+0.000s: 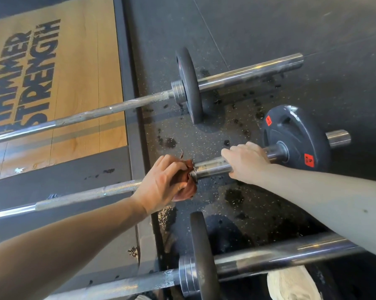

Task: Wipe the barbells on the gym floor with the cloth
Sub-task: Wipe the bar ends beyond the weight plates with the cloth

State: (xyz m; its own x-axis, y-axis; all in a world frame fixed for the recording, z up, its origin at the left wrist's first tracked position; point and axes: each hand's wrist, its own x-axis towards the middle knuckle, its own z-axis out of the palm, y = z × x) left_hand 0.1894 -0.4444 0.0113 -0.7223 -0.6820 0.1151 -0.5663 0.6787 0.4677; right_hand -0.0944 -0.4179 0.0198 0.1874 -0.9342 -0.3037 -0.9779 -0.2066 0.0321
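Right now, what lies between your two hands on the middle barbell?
Head view: only a bare stretch of chrome sleeve and its collar, between the cloth in the left hand and the right hand.

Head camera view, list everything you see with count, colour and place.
barbells: three, steel, lying parallel on the floor, far, middle, near
plates: three, dark grey, one on each barbell; middle one has red labels
cloth: one, reddish-brown, at middle barbell's collar
platform: one, wood with black lettering, upper left
floor: one, black speckled rubber, wet spots around the plates
shoe: one, off-white, bottom right
left hand: one, grips cloth
right hand: one, grips middle barbell's sleeve
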